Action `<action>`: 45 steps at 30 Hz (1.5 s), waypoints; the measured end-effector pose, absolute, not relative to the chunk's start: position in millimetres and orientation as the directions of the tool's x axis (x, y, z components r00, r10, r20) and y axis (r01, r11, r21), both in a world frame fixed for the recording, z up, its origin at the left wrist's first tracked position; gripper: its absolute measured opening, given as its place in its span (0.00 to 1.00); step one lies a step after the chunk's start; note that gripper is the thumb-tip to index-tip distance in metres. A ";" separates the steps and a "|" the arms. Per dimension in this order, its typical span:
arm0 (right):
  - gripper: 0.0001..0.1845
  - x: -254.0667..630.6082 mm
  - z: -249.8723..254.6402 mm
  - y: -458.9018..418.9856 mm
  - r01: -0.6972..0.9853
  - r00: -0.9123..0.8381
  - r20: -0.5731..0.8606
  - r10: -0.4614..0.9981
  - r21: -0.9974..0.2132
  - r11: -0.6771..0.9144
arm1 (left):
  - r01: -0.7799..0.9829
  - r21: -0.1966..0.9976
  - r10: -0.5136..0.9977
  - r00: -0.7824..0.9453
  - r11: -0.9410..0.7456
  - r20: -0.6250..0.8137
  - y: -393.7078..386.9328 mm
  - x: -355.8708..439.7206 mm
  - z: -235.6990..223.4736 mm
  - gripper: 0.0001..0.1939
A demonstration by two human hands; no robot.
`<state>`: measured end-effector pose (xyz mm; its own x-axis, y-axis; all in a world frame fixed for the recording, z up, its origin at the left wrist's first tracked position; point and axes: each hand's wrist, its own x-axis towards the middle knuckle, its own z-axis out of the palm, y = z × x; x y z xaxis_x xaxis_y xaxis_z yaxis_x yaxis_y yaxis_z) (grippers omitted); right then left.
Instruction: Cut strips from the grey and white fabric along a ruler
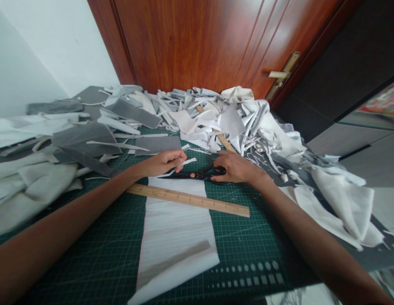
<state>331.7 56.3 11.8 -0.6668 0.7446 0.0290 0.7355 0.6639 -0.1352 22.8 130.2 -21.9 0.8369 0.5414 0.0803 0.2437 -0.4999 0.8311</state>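
Head view: "What's the left hand doing?"
"Its fingers pinch a white fabric strip."
"And the right hand?"
"Fingers curled over the black scissors, just beside the strip."

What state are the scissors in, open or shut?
Shut: the black scissors, under the right hand, show their blades together as one line.

1 left hand, 1 right hand, 1 pair of scissors, 1 wooden ruler
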 end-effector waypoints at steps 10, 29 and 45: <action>0.21 332.1 11.8 56.3 0.731 -0.673 0.029 0.739 -0.124 0.671 | 0.257 0.827 0.555 0.828 -0.500 0.079 130.2 24.1 -20.8 0.20; 0.21 333.0 10.8 57.3 0.721 -0.687 0.026 0.726 -0.106 0.685 | 0.176 0.845 0.571 0.802 -0.505 0.175 131.8 25.4 -19.3 0.26; 0.22 333.3 10.2 57.6 0.722 -0.686 0.027 0.727 -0.102 0.685 | 0.035 0.926 0.587 0.782 -0.377 0.209 138.6 23.0 -29.8 0.25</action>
